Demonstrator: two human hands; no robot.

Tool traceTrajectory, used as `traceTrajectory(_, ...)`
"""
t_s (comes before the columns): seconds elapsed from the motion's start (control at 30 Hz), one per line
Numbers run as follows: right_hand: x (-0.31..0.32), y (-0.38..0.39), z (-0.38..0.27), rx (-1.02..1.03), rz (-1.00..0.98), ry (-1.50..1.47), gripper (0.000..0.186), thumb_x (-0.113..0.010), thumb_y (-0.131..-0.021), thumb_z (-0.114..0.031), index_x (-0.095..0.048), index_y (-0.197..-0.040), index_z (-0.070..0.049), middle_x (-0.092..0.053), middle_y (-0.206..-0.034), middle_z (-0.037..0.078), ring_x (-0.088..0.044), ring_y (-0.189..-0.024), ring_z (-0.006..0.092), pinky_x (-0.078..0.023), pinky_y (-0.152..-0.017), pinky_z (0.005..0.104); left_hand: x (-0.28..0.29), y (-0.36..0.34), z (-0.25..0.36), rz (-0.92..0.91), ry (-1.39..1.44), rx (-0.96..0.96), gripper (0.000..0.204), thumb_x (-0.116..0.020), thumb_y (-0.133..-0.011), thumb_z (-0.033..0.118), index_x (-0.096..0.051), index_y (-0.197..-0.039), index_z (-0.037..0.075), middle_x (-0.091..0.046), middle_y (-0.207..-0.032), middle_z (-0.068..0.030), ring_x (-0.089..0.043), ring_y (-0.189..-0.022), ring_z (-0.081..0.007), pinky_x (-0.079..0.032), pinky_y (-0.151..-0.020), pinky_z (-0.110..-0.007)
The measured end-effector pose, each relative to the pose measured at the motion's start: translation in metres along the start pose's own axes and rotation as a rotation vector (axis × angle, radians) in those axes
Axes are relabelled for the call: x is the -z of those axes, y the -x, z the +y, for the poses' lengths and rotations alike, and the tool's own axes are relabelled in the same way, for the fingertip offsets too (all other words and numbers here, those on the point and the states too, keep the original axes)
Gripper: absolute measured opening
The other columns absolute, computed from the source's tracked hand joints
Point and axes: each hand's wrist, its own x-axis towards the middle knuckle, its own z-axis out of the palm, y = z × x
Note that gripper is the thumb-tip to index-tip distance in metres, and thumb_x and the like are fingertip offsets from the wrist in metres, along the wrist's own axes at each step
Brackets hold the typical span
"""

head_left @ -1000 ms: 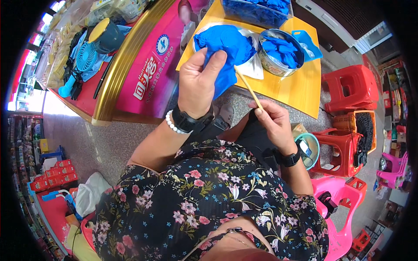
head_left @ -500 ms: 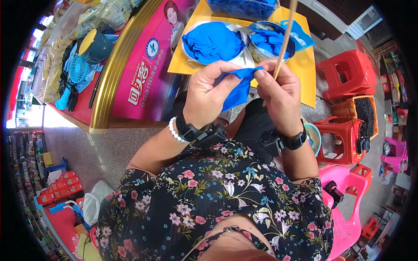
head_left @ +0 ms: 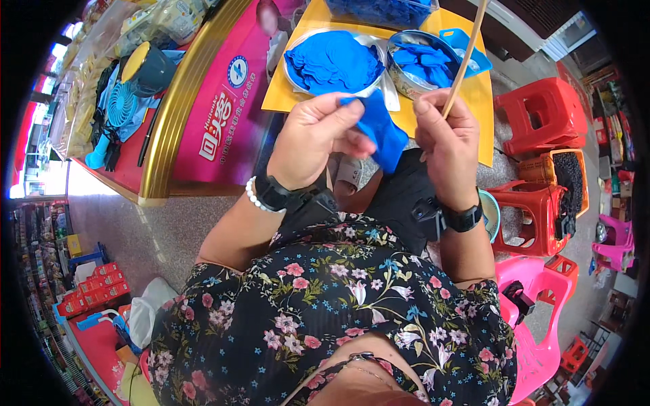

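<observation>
My left hand [head_left: 321,135] pinches a blue fabric piece [head_left: 381,135] between thumb and forefinger, and the piece hangs down to the right. A thin wooden stick [head_left: 467,55] slants up from my right hand [head_left: 448,139], whose thumb and fingers are closed around it. The right hand is apart from the fabric piece. Just beyond my hands, a heap of blue fabric pieces [head_left: 335,62] fills a white bowl. To its right, a round tin [head_left: 412,83] holds more folded blue pieces [head_left: 426,61].
The yellow tabletop [head_left: 477,122] carries the bowl and tin, a clear box [head_left: 379,10] of blue pieces and a blue plastic basket [head_left: 477,62]. On the left stands a gold-edged counter [head_left: 159,149]. Red stools [head_left: 542,111] and a pink chair [head_left: 542,345] stand at right.
My hands have moved apart. The right hand has let go of the fabric piece and shifted right with the stick; the piece now hangs from the left hand alone.
</observation>
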Motion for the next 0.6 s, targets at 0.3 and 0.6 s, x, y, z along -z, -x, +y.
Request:
traceTrajectory(0.3, 0.033, 0.026, 0.007, -0.11, -0.152, 0.183, 0.02, -0.047, -0.097, -0.015, -0.06, -0.101, 0.0, -0.043, -0.071, -0.006, -0.036, -0.063, 0.002, -0.028, -0.054, 0.017, 0.024, -0.01, -0.003, -0.024, 0.235, -0.209, 0.016, -0.057, -0.09, 0.006, -0.06, -0.106, 0.004, -0.065, -0.092, -0.0062, -0.065, -0.084, -0.0162, -0.057, -0.073, -0.033)
traceTrajectory(0.6, 0.053, 0.042, 0.005, 0.041, -0.176, 0.549, 0.017, -0.058, -0.089, -0.007, -0.064, -0.103, 0.002, -0.06, -0.078, 0.003, -0.05, -0.067, 0.0094, -0.039, -0.061, 0.0216, 0.021, -0.01, -0.002, 0.023, 0.144, -0.248, 0.014, -0.059, -0.089, 0.005, -0.062, -0.102, 0.002, -0.066, -0.088, -0.0077, -0.065, -0.076, -0.0158, -0.057, -0.071, -0.033)
